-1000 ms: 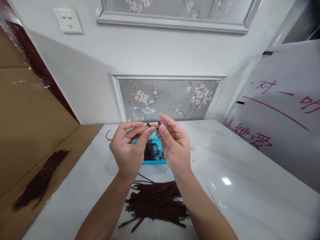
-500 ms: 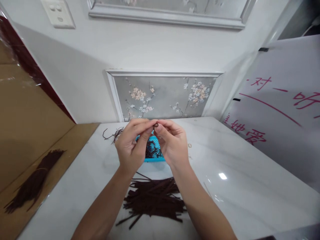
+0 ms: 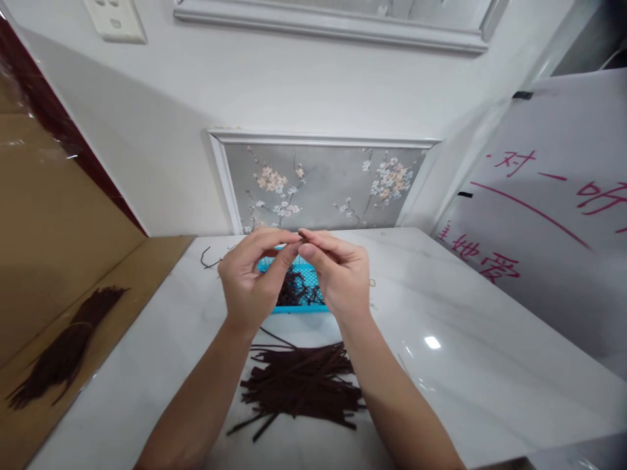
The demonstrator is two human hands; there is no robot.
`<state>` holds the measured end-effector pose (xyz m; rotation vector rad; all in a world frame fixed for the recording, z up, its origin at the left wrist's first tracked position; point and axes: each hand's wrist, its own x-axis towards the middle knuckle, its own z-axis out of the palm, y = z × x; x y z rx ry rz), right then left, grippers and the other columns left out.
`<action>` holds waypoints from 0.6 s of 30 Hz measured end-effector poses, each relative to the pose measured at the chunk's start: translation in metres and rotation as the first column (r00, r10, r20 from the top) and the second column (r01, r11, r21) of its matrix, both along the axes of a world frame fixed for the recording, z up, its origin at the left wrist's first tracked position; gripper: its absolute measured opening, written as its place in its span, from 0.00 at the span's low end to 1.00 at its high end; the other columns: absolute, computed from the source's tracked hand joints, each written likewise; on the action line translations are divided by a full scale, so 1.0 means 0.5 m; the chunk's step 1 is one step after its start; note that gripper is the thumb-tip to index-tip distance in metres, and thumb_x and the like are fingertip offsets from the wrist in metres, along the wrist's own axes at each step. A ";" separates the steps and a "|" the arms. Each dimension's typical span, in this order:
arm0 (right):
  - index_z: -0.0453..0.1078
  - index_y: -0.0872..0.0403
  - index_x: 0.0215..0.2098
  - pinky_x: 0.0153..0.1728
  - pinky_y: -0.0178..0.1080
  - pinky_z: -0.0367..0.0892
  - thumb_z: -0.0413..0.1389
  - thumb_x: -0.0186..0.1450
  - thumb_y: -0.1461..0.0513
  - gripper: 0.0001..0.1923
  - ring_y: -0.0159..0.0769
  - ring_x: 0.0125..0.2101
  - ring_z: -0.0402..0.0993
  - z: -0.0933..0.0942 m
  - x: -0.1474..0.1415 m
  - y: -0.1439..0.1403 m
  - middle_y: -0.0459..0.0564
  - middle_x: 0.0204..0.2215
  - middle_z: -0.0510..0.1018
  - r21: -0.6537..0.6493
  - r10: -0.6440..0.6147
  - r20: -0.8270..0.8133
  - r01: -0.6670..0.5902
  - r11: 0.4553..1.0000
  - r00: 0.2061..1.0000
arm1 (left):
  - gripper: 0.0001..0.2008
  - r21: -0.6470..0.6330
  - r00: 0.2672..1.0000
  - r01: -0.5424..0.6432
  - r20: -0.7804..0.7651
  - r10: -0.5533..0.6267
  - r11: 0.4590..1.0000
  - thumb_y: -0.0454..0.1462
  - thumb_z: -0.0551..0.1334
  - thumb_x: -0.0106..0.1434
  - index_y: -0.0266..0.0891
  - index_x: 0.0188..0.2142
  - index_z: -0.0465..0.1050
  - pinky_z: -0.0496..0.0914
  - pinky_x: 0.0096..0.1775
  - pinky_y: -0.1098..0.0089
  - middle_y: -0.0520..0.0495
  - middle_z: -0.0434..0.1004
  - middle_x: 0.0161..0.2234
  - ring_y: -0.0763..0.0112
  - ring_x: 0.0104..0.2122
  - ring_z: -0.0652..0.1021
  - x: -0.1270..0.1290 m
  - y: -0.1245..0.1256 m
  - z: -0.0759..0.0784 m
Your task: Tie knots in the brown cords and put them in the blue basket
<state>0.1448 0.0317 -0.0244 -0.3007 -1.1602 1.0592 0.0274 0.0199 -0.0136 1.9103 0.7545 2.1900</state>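
Note:
My left hand [image 3: 252,281] and my right hand [image 3: 337,274] are raised together above the table, fingertips meeting. Between them they pinch a short dark brown strip [image 3: 302,235], of which only a small bit shows. Right behind and below my hands sits a small blue basket [image 3: 300,309] with dark brown pieces in it, partly hidden by my hands. Nearer to me on the white marble table [image 3: 441,326] lies a loose pile of dark brown strips [image 3: 301,388], between my forearms.
A bundle of dark brown strips [image 3: 63,349] lies on the brown cardboard surface at the left. A stray strand [image 3: 208,260] and a small ring [image 3: 372,283] rest on the table. A white board with red writing [image 3: 543,215] leans at the right.
My fingertips have closed together on the strip, which showed as a small loop a second ago. The view shifted slightly; my hands stay in nearly the same place.

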 end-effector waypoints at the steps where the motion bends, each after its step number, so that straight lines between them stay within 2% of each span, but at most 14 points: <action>1: 0.82 0.41 0.34 0.39 0.39 0.75 0.69 0.56 0.62 0.09 0.32 0.35 0.78 0.000 0.000 0.000 0.42 0.34 0.84 -0.001 -0.007 0.004 0.007 1.000 1.000 | 0.05 0.039 0.999 -0.009 -0.033 0.011 0.999 0.32 0.68 0.60 0.44 0.36 0.80 0.72 0.31 0.73 0.51 0.80 0.32 0.73 0.32 0.78 -0.002 0.002 0.001; 6: 0.82 0.42 0.33 0.41 0.40 0.75 0.69 0.56 0.61 0.07 0.34 0.36 0.79 -0.001 -0.002 0.000 0.43 0.35 0.85 -0.039 -0.017 -0.002 0.016 0.999 1.000 | 0.04 0.169 0.980 -0.099 -0.152 0.125 0.981 0.33 0.68 0.61 0.43 0.35 0.80 0.75 0.35 0.69 0.49 0.81 0.32 0.71 0.32 0.79 -0.009 0.007 0.003; 8: 0.82 0.42 0.33 0.43 0.41 0.75 0.68 0.57 0.59 0.05 0.34 0.37 0.80 -0.001 -0.003 -0.001 0.43 0.36 0.85 -0.068 -0.020 -0.016 0.019 0.998 1.000 | 0.04 0.118 0.985 -0.092 -0.132 0.108 0.989 0.33 0.68 0.60 0.43 0.36 0.80 0.76 0.35 0.70 0.49 0.82 0.33 0.71 0.33 0.80 -0.009 0.006 0.002; 12: 0.82 0.43 0.34 0.46 0.42 0.74 0.67 0.59 0.59 0.05 0.34 0.37 0.79 0.000 -0.005 -0.005 0.43 0.36 0.85 -0.092 -0.024 -0.036 0.021 0.996 0.999 | 0.08 -0.096 1.000 -0.011 -0.008 0.010 0.995 0.36 0.69 0.60 0.44 0.41 0.80 0.77 0.31 0.74 0.50 0.82 0.35 0.71 0.35 0.82 -0.003 -0.001 0.000; 18: 0.82 0.43 0.37 0.37 0.36 0.72 0.65 0.61 0.59 0.06 0.29 0.30 0.73 -0.001 0.001 -0.007 0.43 0.35 0.84 -0.095 -0.036 0.015 0.037 0.995 0.999 | 0.06 -0.057 0.999 -0.051 0.008 0.052 0.997 0.33 0.70 0.58 0.45 0.36 0.82 0.76 0.32 0.75 0.52 0.83 0.34 0.74 0.33 0.81 0.004 -0.009 0.005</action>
